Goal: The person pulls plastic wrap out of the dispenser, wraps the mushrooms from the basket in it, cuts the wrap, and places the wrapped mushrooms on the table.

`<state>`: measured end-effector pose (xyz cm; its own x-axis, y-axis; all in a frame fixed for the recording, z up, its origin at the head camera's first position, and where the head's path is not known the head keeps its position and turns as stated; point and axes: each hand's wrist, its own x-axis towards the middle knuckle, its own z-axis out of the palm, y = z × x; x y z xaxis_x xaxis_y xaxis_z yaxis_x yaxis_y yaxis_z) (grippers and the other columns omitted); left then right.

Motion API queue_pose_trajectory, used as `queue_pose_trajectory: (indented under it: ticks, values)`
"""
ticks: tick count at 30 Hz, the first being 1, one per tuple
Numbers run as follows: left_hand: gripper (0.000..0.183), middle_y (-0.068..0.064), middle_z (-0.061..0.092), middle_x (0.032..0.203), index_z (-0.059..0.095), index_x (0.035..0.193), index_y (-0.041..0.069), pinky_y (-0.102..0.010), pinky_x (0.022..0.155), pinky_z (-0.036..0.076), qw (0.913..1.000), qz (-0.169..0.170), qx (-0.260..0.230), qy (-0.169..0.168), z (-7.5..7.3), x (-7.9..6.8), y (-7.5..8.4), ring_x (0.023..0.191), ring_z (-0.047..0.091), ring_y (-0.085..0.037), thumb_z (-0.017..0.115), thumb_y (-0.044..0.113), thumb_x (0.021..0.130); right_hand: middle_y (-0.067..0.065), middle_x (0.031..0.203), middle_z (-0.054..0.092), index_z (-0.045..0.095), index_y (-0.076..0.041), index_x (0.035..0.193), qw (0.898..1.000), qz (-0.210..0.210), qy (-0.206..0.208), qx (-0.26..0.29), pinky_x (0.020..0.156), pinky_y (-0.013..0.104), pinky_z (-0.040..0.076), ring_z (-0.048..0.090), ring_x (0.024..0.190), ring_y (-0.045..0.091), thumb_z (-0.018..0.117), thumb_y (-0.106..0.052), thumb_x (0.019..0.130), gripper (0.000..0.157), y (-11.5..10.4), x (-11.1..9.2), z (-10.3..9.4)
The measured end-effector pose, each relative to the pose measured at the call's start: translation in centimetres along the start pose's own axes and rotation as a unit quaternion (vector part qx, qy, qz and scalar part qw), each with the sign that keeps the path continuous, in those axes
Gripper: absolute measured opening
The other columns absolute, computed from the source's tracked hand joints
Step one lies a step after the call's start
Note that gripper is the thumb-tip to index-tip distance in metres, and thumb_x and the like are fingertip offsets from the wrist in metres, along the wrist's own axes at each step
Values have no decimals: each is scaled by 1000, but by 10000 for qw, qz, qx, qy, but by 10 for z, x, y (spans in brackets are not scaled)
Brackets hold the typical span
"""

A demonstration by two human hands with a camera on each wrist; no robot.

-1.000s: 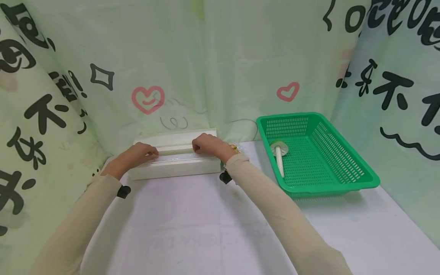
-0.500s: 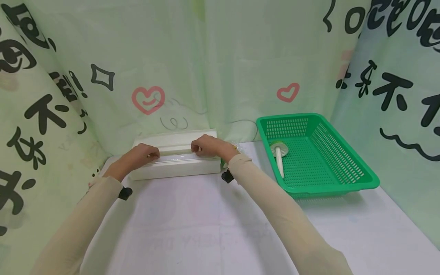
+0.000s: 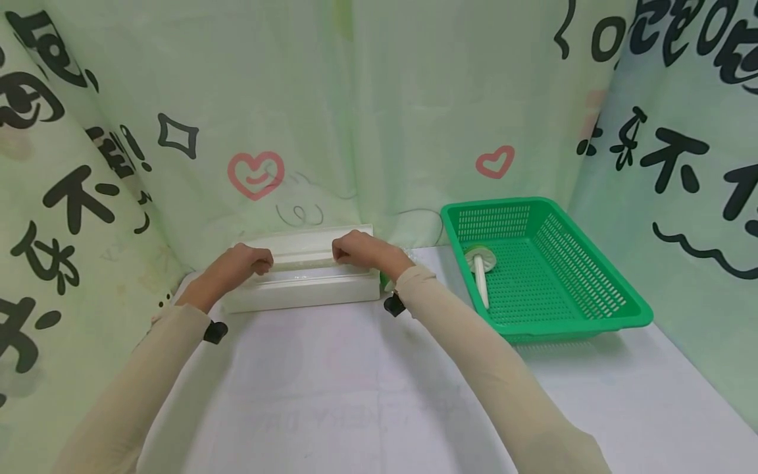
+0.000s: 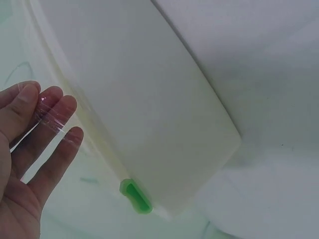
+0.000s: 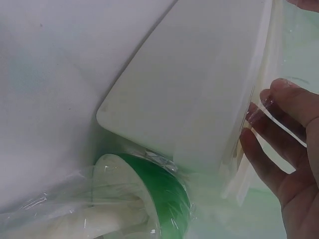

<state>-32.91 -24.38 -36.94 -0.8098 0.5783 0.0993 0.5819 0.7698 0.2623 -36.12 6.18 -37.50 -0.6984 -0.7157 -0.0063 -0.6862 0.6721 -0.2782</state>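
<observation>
Left hand (image 3: pixel 241 264) and right hand (image 3: pixel 368 254) each pinch clear film (image 4: pixel 52 120) over the open box (image 3: pixel 308 292). White box stands on surface (image 3: pixel 331 382); wrapped green item (image 5: pixel 172 196) just beside its right end, basket (image 3: pixel 568 328) farther right.

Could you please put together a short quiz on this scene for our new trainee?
1. True or false: seen from the head camera, the basket stands to the right of the box.
2. What are the left hand and the right hand both pinching?
3. Which wrist view shows the cup-like green thing near the box: (a) left or (b) right?

Key:
1. True.
2. The clear film.
3. b, the right wrist view.
</observation>
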Motion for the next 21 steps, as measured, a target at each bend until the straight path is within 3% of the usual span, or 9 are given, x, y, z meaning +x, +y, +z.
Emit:
queue_pose_trajectory:
  ticks: [5, 11, 16, 21]
  values:
    - [11, -12, 75, 91, 70, 100, -1, -45, 79, 58, 9999, 123, -5, 96, -6, -1, 1, 82, 70, -26, 62, -7, 96, 6, 101, 67, 65, -4, 107, 9996, 10, 30, 264, 79, 24, 50, 58, 89, 16, 60, -6, 103, 7, 0, 1, -3]
    - [10, -12, 74, 92, 72, 102, -1, -46, 83, 57, 10000, -29, -56, 36, -11, 1, 2, 83, 69, -29, 65, -4, 95, 10, 108, 69, 64, -1, 109, 9982, -75, -28, 602, 83, 26, 53, 67, 94, 17, 55, -2, 104, 11, 2, 1, -6]
    - [12, -13, 74, 93, 71, 104, -2, -46, 84, 57, 9999, -114, 89, -67, -16, 3, 2, 85, 69, -29, 65, -6, 95, 8, 109, 70, 65, -2, 110, 9986, -189, 58, 497, 84, 26, 52, 63, 95, 17, 55, -2, 103, 12, 3, 1, -9]
    - [15, -14, 74, 92, 70, 103, -3, -45, 82, 58, 9997, 54, 234, -78, -24, 5, 1, 85, 70, -30, 65, -11, 92, 6, 108, 70, 67, -1, 112, 9988, -307, 250, 302, 86, 27, 51, 62, 97, 17, 58, -6, 103, 13, 2, 2, -14]
